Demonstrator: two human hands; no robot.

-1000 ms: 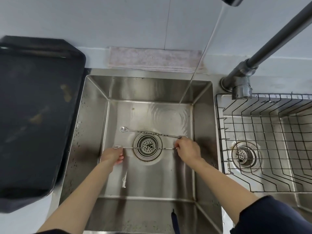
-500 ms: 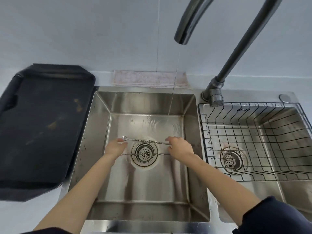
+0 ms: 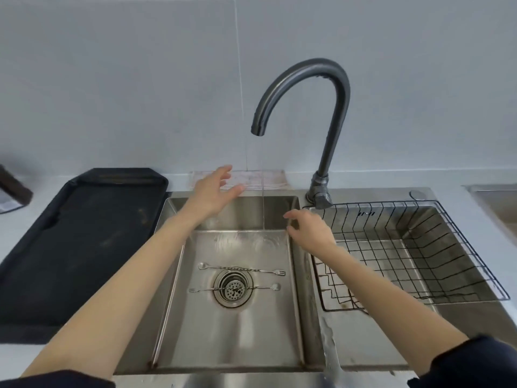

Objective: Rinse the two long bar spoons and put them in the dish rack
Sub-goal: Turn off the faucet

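Two long twisted bar spoons lie side by side on the floor of the left sink basin [image 3: 235,340]. The far spoon [image 3: 242,269] has its bowl at the left and a small fork at the right. The near spoon [image 3: 263,288] crosses the drain strainer [image 3: 232,289] with its bowl at the right. My left hand [image 3: 214,191] is raised above the basin's back edge, fingers spread, holding nothing. My right hand [image 3: 309,229] hovers over the basin's right wall, fingers loosely bent, empty. A thin stream of water [image 3: 263,191] falls between the two hands. The wire dish rack [image 3: 414,253] sits in the right basin.
A dark curved faucet [image 3: 321,88] rises behind the divider between the basins. A black tray [image 3: 78,242] lies on the counter at the left. A folded cloth [image 3: 265,179] rests along the wall behind the sink. A dark object [image 3: 14,186] sits at the far left edge.
Both hands let go of the spoons and rose from the basin floor toward the water stream. The spoons now lie free by the drain. The view tilted up.
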